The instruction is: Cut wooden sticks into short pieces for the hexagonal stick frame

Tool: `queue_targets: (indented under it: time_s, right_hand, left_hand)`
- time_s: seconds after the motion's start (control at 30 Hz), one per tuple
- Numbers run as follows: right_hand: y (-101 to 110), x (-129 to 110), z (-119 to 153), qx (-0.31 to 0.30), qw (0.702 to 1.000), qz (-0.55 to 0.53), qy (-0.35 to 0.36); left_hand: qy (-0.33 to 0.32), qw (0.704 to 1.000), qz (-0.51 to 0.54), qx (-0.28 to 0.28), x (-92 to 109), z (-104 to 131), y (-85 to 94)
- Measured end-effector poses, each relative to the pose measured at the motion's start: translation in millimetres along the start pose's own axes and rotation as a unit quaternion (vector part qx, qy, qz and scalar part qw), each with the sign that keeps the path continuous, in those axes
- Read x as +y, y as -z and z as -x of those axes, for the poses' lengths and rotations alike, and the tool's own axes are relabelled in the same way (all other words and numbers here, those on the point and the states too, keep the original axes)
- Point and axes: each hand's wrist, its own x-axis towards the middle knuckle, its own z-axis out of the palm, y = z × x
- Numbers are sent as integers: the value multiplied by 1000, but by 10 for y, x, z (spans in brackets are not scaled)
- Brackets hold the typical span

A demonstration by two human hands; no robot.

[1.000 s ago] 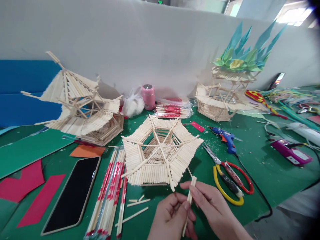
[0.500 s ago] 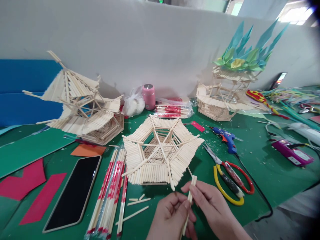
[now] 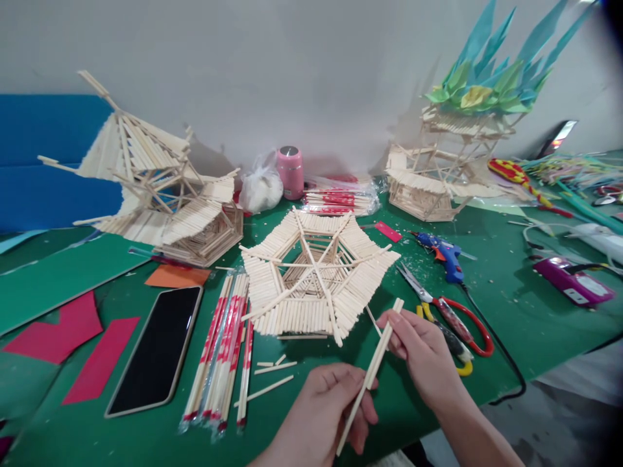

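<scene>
At the near edge of the green bench [image 3: 511, 337], both hands held one pair of bare wooden chopsticks [image 3: 372, 373] slanted up to the right. Left hand [image 3: 324, 415] was curled round the lower part, thumb & fingers closed on it; right hand [image 3: 423, 353] pinched the upper part just below the top end, fingers closed too. The sticks looked joined as one pair w/ a slight split at the top, though whether they were being pulled apart can't be told.

Just beyond the hands sat a six-sided stick roof [image 3: 316, 279], its panels already filled w/ short cut pieces & ribs crossing at the centre; looked mostly built, w/ rib ends sticking out past the edges. A few short offcuts [image 3: 272, 373] lay loose in front of it. Wrapped chopstick bundles [image 3: 224, 344] lay to its left, unopened, beside a phone [image 3: 158, 353]. Scissors [image 3: 438, 308], yellow-handled pliers [image 3: 457, 357] & a blue glue gun [image 3: 445, 253] lay to the right, untouched. Two finished-looking stick models, left model [image 3: 160, 188] & right model [image 3: 438, 175], stood by the wall. Judging by this, lots of stock was left & the held pair was uncut.
</scene>
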Motion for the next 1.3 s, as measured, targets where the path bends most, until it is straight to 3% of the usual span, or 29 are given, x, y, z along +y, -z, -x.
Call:
queue_targets:
  time_s: [0.37,1.0,1.17,1.3]
  right_hand:
    - [27,57,-32,31,999,-4,17]
    - [40,36,-28,28,999,10,25]
    - [50,34,-17,12,999,25,21]
    - [163,35,-85,47,993,95,58]
  left_hand:
    - [-6,1000,-18,-6,-39,-1,10]
    - [-39,998,-43,12,-77,-37,-6]
    - [-70,993,-87,26,-83,-50,37]
    - [-110,980,-157,51,-120,-1,124]
